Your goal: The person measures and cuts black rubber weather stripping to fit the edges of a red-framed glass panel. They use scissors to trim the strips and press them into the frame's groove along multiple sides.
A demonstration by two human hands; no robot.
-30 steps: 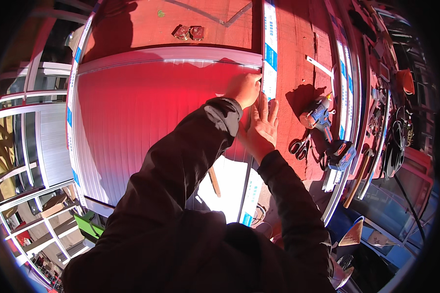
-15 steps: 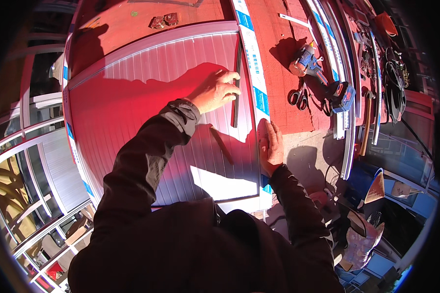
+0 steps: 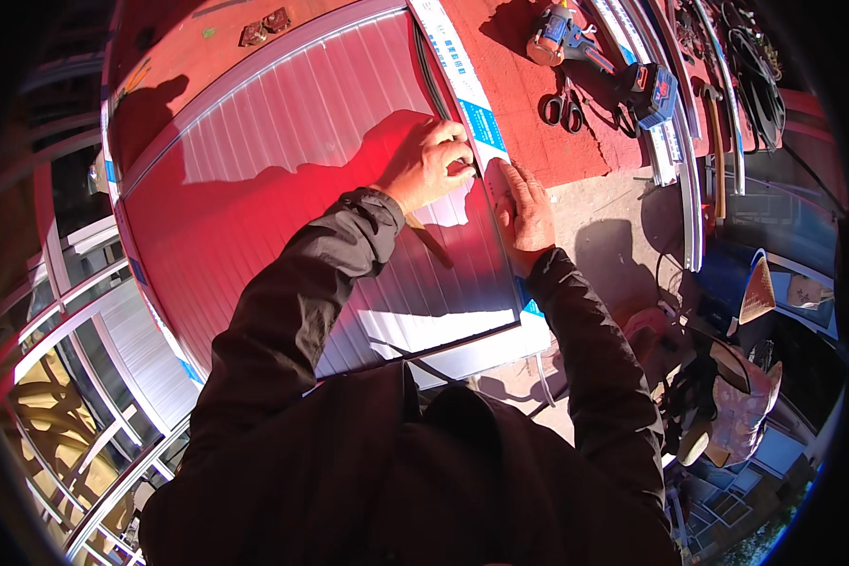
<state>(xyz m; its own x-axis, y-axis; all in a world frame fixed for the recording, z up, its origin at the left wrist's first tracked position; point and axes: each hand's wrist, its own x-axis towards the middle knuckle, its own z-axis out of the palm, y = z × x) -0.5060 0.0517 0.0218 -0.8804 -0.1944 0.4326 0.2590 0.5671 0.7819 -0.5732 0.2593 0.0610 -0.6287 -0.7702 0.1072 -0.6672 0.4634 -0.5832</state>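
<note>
The red bench [image 3: 590, 151] is the largest thing, stretching across the far side and away to the right. On it lies the ribbed panel [image 3: 255, 212], taking up the middle, set in a pale frame [image 3: 457, 75] whose right rail carries white and blue film. The panel's far part and a patch at its near end are in sun; much of the rest is in shade. Metal bars [image 3: 691, 222] lie lengthwise on the right, their near ends jutting past the bench.

The left hand [image 3: 431, 168] is above the panel's right edge, fingers curled and bunched close together, tips down beside the rail. Whether it pinches anything or only presses cannot be told, since its own fingers hide the contact. The right hand [image 3: 526, 215] rests on the right rail, fingers loosely extended along it and not closed around anything.

A drill [image 3: 564, 45] lies far right, with scissors [image 3: 563, 110] just nearer. The black strip [image 3: 431, 80] runs along the panel's right edge, inside the rail, from the far corner toward the left hand. The step in hand appears to be seating this strip along that edge; the next move likely calls for fingertip pressure close to the rail, with the frame steadied. A thin stick [image 3: 431, 244] lies on the panel, just nearer than the left hand. Smallest are two brown pieces [image 3: 264, 26] on the far bench.
</note>
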